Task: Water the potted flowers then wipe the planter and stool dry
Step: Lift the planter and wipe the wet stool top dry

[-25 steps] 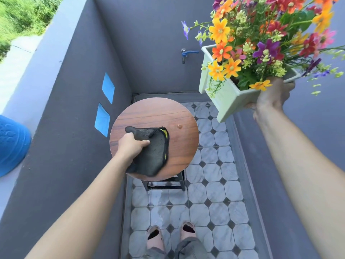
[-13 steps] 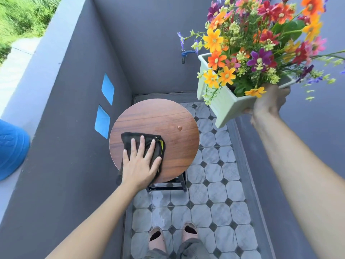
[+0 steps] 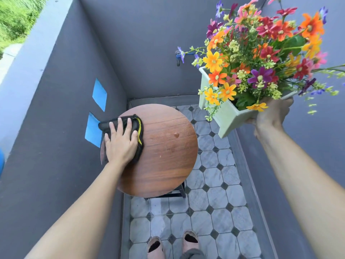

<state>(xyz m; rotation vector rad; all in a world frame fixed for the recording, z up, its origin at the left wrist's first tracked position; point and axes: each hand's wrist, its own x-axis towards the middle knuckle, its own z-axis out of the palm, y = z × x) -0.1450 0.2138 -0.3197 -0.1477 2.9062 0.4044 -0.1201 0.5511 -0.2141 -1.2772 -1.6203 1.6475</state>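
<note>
The left hand [image 3: 120, 144] lies flat on the dark cloth [image 3: 137, 135], fingers spread apart and pressing it down at about nine o'clock on the round wooden stool [image 3: 168, 165]. Half a second ago the same hand and cloth sat lower, nearer seven o'clock on the seat, and a second ago the cloth was bunched in a closed fist; so the hand has opened out and swept the cloth up along the left rim. Part of the cloth now hangs over the edge of the seat toward the grey wall. A single water drop [image 3: 176, 135] sits near the middle of the seat, toward two o'clock from the hand and well apart from the cloth, so the wipe has not reached it. The right hand [image 3: 270, 116] holds the white planter [image 3: 227, 116] up in the air at about two o'clock from the stool, tilted, fingers wrapped under its near corner, the flowers [image 3: 261, 53] spilling above it. The blue tap [image 3: 178, 57] on the back wall is behind the blooms. Watering looks finished, and the stool is partly wiped; the centre and right of the seat remain to be covered.
</note>
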